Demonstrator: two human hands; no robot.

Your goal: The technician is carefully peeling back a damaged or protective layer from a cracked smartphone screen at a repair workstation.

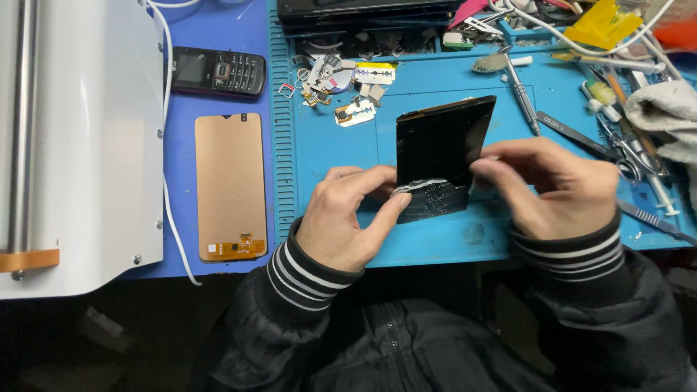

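A black phone screen panel (443, 149) is held tilted up above the teal work mat (435, 243), its top edge leaning away from the person and its lower end cracked, with a pale strip of shattered glass across it. The left hand (348, 218) grips that cracked lower left corner, thumb and forefinger pinched on the broken edge. The right hand (555, 185) closes on the panel's right edge, fingers curled around the side and thumb hidden behind them. Both wrists show black sleeves with striped cuffs.

On the mat just beyond the panel lie small loose parts: a razor blade (375, 72), bits of flex cable and a small circuit piece (354, 112). To the right of the panel a precision screwdriver (519, 91) lies pointing away, with tweezers (577, 134) near the right hand and a scalpel (653, 218) past the right wrist. A grey cloth (664, 109) is bunched at the far right.

Left of the mat, on the blue tabletop (218, 29), a copper-backed display panel (231, 185) lies flat, and a black keypad phone (218, 71) lies beyond it. A white machine (80, 145) fills the left edge, with a white cable (168, 87) running along its side.
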